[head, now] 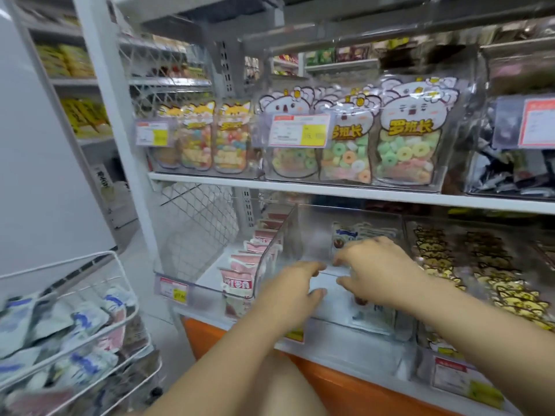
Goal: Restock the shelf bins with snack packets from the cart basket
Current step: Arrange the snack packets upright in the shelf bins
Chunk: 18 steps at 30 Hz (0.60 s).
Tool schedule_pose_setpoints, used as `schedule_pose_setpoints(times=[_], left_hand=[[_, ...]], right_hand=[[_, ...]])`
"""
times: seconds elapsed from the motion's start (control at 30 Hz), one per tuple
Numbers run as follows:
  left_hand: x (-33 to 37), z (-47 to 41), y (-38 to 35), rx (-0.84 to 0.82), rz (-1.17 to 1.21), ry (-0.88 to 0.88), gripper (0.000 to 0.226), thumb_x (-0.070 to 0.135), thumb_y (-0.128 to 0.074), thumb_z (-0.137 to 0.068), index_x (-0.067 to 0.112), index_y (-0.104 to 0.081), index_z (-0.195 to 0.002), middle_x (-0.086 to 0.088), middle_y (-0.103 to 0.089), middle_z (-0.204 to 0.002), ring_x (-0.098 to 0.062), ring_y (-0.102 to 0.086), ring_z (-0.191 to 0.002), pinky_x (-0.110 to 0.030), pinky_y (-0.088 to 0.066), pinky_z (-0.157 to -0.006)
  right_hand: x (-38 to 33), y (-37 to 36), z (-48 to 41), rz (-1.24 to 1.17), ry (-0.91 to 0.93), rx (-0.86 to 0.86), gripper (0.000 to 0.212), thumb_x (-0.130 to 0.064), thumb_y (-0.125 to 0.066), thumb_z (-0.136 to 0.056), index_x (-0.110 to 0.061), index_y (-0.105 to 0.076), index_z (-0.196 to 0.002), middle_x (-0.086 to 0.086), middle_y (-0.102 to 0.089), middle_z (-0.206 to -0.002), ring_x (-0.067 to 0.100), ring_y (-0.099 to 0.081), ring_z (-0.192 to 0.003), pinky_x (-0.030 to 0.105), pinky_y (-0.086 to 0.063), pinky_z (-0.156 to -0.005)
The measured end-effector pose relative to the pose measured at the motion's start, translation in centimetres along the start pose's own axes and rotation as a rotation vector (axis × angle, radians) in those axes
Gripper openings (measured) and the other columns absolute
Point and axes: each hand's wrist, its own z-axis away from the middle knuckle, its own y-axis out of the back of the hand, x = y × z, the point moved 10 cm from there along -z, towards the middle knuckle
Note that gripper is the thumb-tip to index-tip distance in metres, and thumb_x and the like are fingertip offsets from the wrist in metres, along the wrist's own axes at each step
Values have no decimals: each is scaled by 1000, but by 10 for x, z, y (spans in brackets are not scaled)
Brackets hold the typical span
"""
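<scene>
A white wire cart basket (126, 283) at the lower left holds several white-and-blue snack packets (87, 321). On the lower shelf, a clear middle bin (303, 232) has a few of the same packets standing at its back (357, 232). Both my hands reach into its front. My left hand (288, 291) and my right hand (377, 270) face each other, fingers and thumbs curled around a pale, blurred white packet (329, 285) between them. Another packet (374, 318) lies flat under my right wrist.
The left bin holds a row of pink packets (240, 280); the right bins hold yellow-and-brown packets (435, 256). The shelf above (210, 179) carries bags of ring gummies (404, 145). An orange base (330, 382) runs under the lower shelf. A grey pillar (36, 145) stands at the left.
</scene>
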Motion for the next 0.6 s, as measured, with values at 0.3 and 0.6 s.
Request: schedule_pose_setpoints(times=[0.3,0.6], left_hand=[[-120,153,129,339,-117,170,32,36,-52,-93,40,-56,-125,19,-64,-117,-1,-63,-98,-34,-51,-87],[-239,319,215,511,-269,541,29,32,-56,-97,37,-59,-126,21,-65,-118,-8,-65,-92,-28,-49,-85]], right_hand=[[-197,58,-35,-344,310,187,23,-49,-58,-91,-36,-66,-108,-16,-71,-102,10,-64,-100,30,-51,-78],[-392,64,-60,-534,577,118,15,-43,-60,-92,-34,-68,-101,-20,-65,-82,8,-64,-87,26,-45,-68]])
